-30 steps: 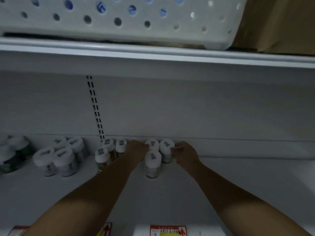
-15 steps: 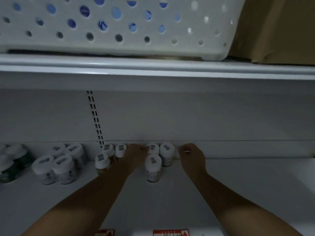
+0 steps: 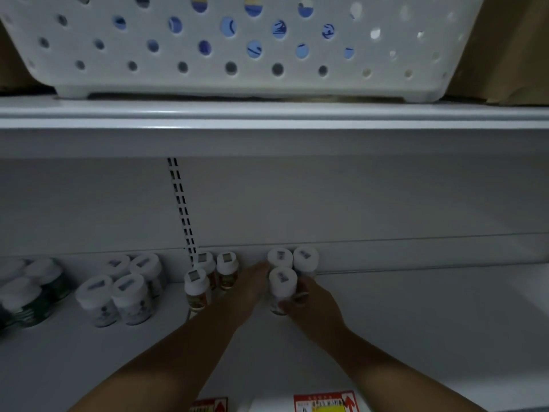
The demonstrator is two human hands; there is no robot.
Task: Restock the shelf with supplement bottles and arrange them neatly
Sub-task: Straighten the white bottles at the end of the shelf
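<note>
Since 0.5 s ago: right hand (image 3: 315,304) has moved left, off the bare shelf (image 3: 416,322), onto the front bottle (image 3: 282,288); left hand (image 3: 252,288) has stayed at that bottle's left side.

Hands: R hand grips front bottle, fingers curled round its lower right side. L hand lies against bottle's left side; grip vs. touch can't be told, fingers hidden.

Bottles: front bottle upright, w/ two back bottles (image 3: 292,258) just behind it, at the shelf's rear edge, near its middle. Three small bottles (image 3: 209,276) stand left of L hand, below the slotted upright (image 3: 181,203). Four jars (image 3: 118,288) sit further left; dark green bottles (image 3: 32,295) at the shelf's left edge.

Above: upper shelf (image 3: 267,120) carries a perforated basket (image 3: 237,43). Red price tags (image 3: 325,402) on the shelf's front edge.
</note>
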